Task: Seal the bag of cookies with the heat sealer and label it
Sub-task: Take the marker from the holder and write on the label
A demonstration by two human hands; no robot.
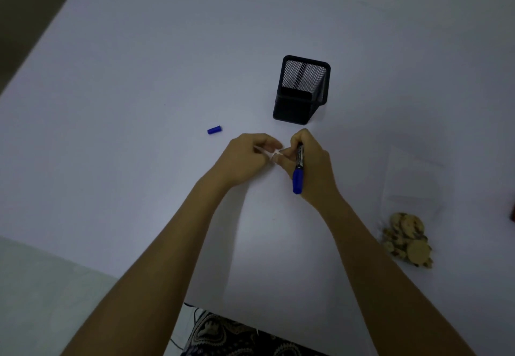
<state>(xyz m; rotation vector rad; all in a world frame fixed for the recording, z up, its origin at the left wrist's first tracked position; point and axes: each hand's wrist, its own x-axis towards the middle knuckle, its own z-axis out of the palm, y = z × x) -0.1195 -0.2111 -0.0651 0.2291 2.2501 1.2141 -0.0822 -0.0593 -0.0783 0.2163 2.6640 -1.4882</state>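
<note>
A white table [139, 104] fills the frame. At the centre, the right hand [312, 166] grips a blue marker [298, 171], and the left hand [245, 160] pinches a small white label [269, 153] between them. Above stands a black mesh pen holder [302, 90]. The blue cap [214, 130] lies left. The bag of cookies [408, 233] lies at the lower right, well apart.
</note>
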